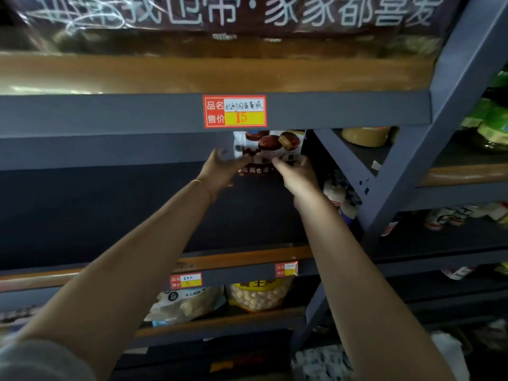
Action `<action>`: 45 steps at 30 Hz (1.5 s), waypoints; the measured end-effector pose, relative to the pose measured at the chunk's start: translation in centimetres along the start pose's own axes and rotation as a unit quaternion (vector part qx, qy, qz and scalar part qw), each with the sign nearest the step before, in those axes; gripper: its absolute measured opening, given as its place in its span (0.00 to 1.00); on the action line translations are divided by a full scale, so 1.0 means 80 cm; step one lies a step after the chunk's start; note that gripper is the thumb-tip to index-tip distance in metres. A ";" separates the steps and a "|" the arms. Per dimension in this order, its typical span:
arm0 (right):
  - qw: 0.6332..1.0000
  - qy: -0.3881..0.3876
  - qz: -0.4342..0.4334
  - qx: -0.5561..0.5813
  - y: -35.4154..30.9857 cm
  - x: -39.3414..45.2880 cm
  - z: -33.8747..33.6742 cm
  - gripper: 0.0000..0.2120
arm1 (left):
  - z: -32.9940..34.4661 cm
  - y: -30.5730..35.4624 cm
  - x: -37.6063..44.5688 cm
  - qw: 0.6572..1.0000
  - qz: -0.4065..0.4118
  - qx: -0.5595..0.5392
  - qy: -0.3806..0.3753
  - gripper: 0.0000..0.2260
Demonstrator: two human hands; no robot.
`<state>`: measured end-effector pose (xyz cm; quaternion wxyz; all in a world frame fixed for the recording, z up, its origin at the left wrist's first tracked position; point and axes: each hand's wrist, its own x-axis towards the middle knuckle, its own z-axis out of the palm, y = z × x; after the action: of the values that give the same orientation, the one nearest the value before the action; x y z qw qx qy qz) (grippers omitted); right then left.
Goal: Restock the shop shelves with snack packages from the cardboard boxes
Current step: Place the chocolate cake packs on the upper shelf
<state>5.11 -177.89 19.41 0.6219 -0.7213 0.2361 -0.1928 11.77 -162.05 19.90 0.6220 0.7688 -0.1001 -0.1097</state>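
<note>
A snack package (270, 145) printed with chocolate pies stands upright at the back right of the middle shelf (242, 257), just under the upper shelf rail. My left hand (220, 170) holds its lower left edge with curled fingers. My right hand (297, 174) pinches its lower right edge. Both arms reach far into the shelf. No cardboard box is in view.
A price label (235, 111) marked 15 sits on the grey upper rail. A large brown package (220, 17) lies on the top shelf. Below are a bag of nuts (259, 295) and a pale bag (187, 302). Green packets (492, 125) and small bottles (341, 199) fill the right rack.
</note>
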 end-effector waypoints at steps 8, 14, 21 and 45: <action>0.967 -0.229 -0.074 0.079 -0.020 -0.097 0.043 0.02 | -0.100 0.013 -0.124 0.999 0.019 -0.045 0.014 0.06; 0.932 -0.316 -0.172 0.050 -0.058 -0.243 0.179 0.04 | -0.267 -0.042 -0.261 0.992 0.033 -0.106 0.057 0.11; 0.881 -0.448 -0.150 -0.035 -0.029 -0.481 0.445 0.08 | -0.554 -0.215 -0.430 0.982 -0.053 -0.106 0.144 0.07; 0.738 -0.643 -0.137 -0.154 0.060 -0.860 1.232 0.05 | -1.258 -0.494 -0.670 0.844 -0.259 -0.062 0.465 0.08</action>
<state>4.97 -59.09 0.74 0.4730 -0.7842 -0.2946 0.2731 -9.27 -44.31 3.92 0.5909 0.6872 0.4112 0.0978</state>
